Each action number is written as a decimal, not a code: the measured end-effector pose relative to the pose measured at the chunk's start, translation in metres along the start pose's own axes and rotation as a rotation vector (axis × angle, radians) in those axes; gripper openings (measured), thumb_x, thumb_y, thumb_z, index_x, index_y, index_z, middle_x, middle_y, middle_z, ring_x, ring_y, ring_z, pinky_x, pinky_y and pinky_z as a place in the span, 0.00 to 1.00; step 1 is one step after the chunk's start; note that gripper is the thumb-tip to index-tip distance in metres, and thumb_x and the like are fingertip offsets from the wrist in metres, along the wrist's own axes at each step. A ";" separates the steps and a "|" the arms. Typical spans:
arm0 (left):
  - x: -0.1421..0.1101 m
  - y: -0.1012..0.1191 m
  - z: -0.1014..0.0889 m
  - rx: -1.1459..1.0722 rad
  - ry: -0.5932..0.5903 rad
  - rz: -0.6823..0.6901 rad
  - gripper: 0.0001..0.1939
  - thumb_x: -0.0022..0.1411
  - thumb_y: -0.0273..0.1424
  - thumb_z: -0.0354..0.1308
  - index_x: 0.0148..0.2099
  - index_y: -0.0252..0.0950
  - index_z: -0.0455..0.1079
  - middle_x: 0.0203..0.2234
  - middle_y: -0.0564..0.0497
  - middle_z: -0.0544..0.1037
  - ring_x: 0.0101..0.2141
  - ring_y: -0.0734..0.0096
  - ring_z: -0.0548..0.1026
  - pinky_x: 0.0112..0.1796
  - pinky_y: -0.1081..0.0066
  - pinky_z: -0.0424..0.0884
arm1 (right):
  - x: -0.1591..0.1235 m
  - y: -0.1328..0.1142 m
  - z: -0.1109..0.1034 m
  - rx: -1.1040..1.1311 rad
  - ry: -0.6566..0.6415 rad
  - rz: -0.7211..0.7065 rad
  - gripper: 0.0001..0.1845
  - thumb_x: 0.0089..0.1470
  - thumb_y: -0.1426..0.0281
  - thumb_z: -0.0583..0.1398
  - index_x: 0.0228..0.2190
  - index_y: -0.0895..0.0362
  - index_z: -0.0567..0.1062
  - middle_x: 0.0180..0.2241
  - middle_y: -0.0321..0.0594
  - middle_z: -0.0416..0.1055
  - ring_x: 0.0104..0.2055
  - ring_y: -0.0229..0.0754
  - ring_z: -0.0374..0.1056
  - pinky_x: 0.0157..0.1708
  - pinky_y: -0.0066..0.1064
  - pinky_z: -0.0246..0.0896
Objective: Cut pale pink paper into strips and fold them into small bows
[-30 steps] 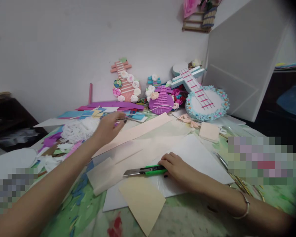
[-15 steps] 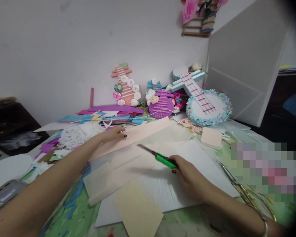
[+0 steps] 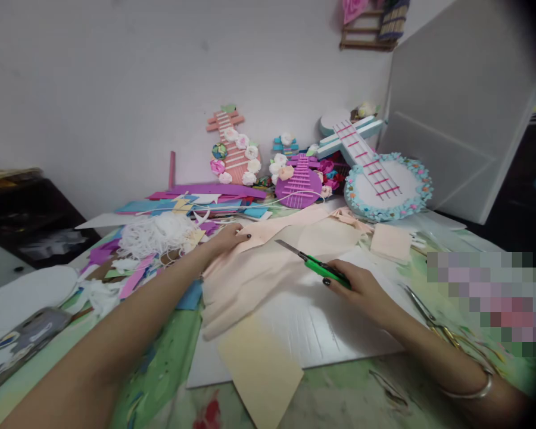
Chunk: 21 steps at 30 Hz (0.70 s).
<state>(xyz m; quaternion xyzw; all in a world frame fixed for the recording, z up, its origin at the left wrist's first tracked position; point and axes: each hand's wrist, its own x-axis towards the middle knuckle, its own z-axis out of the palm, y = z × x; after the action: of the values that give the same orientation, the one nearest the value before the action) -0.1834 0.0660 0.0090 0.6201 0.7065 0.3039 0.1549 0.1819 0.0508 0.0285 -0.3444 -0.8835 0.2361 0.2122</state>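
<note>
Far left: dark shelf (image 3: 9, 205) standing past the counter (image 3: 167, 351), holding whitish bits (image 3: 51, 243) too dim to identify. Patterned grey case (image 3: 31, 339) lying at the counter's left edge, white rounded sheet (image 3: 31, 292) just behind. Left forearm crossing in front of colored scraps, blocking some from view. White string tangle (image 3: 156, 235) piling up beyond the forearm; blue and purple sheets stacking behind it.

Left hand (image 3: 229, 239): fingers lying close together at the left end of a peach strip (image 3: 286, 226); cannot tell whether they are pinching or only pressing. Wrinkled peach paper (image 3: 259, 280) spreading in front, overlapping a white board (image 3: 312, 333). Yellow paper (image 3: 261, 366) covering the board's near edge. Behind, coral (image 3: 234, 164) and purple (image 3: 299, 185) lute-shaped models leaning near the wall.

Right hand (image 3: 351, 283) closing around a green cutter (image 3: 324, 269); blade pointing leftward, its tip nearing the strip, well short of the left hand. Blue-and-white model (image 3: 384, 185) standing behind, peach square (image 3: 390, 241) lying before it. Scissors (image 3: 429, 313) lying just beyond the right forearm, partly hidden. Far right: blurred-out patch, unreadable.
</note>
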 end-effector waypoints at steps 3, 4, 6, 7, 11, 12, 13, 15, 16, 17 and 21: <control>-0.012 -0.001 -0.020 0.043 0.060 0.022 0.26 0.51 0.43 0.59 0.48 0.34 0.64 0.41 0.43 0.75 0.38 0.58 0.74 0.37 0.65 0.68 | 0.001 -0.002 0.005 -0.036 -0.017 -0.016 0.11 0.57 0.65 0.53 0.38 0.57 0.71 0.36 0.42 0.72 0.38 0.46 0.67 0.37 0.34 0.58; -0.020 0.001 -0.026 0.053 0.076 0.041 0.27 0.51 0.43 0.59 0.50 0.35 0.62 0.45 0.42 0.73 0.40 0.58 0.73 0.39 0.64 0.68 | 0.000 -0.004 0.007 -0.050 -0.026 -0.021 0.12 0.57 0.66 0.53 0.39 0.57 0.71 0.37 0.43 0.73 0.39 0.46 0.68 0.38 0.34 0.59; -0.041 0.006 -0.035 0.080 0.101 0.094 0.28 0.49 0.43 0.61 0.50 0.36 0.62 0.50 0.42 0.69 0.46 0.56 0.70 0.45 0.62 0.66 | -0.001 -0.005 0.011 -0.076 -0.044 -0.009 0.14 0.55 0.65 0.55 0.43 0.56 0.71 0.38 0.44 0.73 0.40 0.47 0.68 0.38 0.34 0.59; -0.056 0.008 -0.039 0.094 0.112 0.116 0.26 0.49 0.43 0.61 0.48 0.36 0.63 0.49 0.42 0.69 0.48 0.55 0.68 0.47 0.60 0.65 | -0.001 -0.006 0.014 -0.090 -0.048 0.010 0.17 0.54 0.65 0.56 0.46 0.56 0.70 0.38 0.44 0.74 0.39 0.47 0.69 0.38 0.34 0.59; -0.124 0.021 -0.045 0.200 0.079 0.198 0.18 0.57 0.46 0.54 0.39 0.37 0.67 0.38 0.45 0.70 0.42 0.58 0.69 0.44 0.61 0.66 | 0.002 0.000 0.022 -0.178 -0.044 0.107 0.29 0.51 0.65 0.58 0.55 0.51 0.62 0.32 0.40 0.74 0.34 0.47 0.70 0.31 0.31 0.57; -0.140 0.024 -0.046 0.224 0.050 0.200 0.17 0.57 0.47 0.54 0.37 0.38 0.67 0.38 0.46 0.70 0.41 0.59 0.69 0.43 0.62 0.66 | 0.003 0.001 0.024 -0.208 -0.044 0.117 0.28 0.52 0.66 0.58 0.55 0.50 0.63 0.31 0.39 0.74 0.33 0.47 0.71 0.30 0.30 0.56; -0.154 0.027 -0.045 0.238 0.017 0.209 0.18 0.56 0.47 0.56 0.38 0.38 0.67 0.38 0.46 0.70 0.40 0.59 0.69 0.42 0.63 0.66 | 0.005 0.002 0.025 -0.239 -0.041 0.124 0.28 0.52 0.66 0.58 0.55 0.50 0.64 0.31 0.39 0.74 0.33 0.47 0.71 0.29 0.29 0.54; -0.174 0.032 -0.043 0.242 -0.101 0.194 0.19 0.52 0.47 0.60 0.39 0.38 0.66 0.37 0.47 0.71 0.37 0.61 0.70 0.38 0.65 0.67 | 0.008 0.001 0.028 -0.289 -0.033 0.124 0.27 0.51 0.66 0.58 0.54 0.49 0.65 0.31 0.39 0.75 0.33 0.47 0.70 0.28 0.29 0.52; -0.180 0.034 -0.041 0.247 -0.145 0.167 0.19 0.50 0.45 0.62 0.39 0.38 0.66 0.36 0.48 0.72 0.36 0.62 0.70 0.36 0.67 0.66 | 0.009 0.000 0.029 -0.306 -0.030 0.117 0.25 0.51 0.67 0.58 0.53 0.48 0.67 0.32 0.39 0.75 0.33 0.47 0.70 0.27 0.28 0.51; -0.183 0.035 -0.040 0.248 -0.173 0.136 0.18 0.49 0.42 0.62 0.38 0.38 0.66 0.34 0.49 0.73 0.34 0.63 0.70 0.34 0.67 0.66 | 0.010 -0.002 0.029 -0.320 -0.026 0.107 0.23 0.52 0.68 0.57 0.51 0.48 0.69 0.32 0.39 0.76 0.34 0.47 0.70 0.27 0.28 0.50; -0.171 0.036 -0.035 0.152 -0.201 0.096 0.09 0.52 0.35 0.56 0.36 0.38 0.70 0.29 0.50 0.75 0.31 0.65 0.72 0.33 0.69 0.65 | 0.013 -0.006 0.032 -0.401 -0.001 0.086 0.10 0.55 0.71 0.54 0.35 0.53 0.75 0.32 0.39 0.76 0.33 0.45 0.69 0.26 0.29 0.45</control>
<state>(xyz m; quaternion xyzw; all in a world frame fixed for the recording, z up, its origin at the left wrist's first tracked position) -0.1445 -0.1069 0.0312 0.6906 0.6777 0.1932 0.1628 0.1528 0.0470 0.0089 -0.4170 -0.8974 0.0645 0.1289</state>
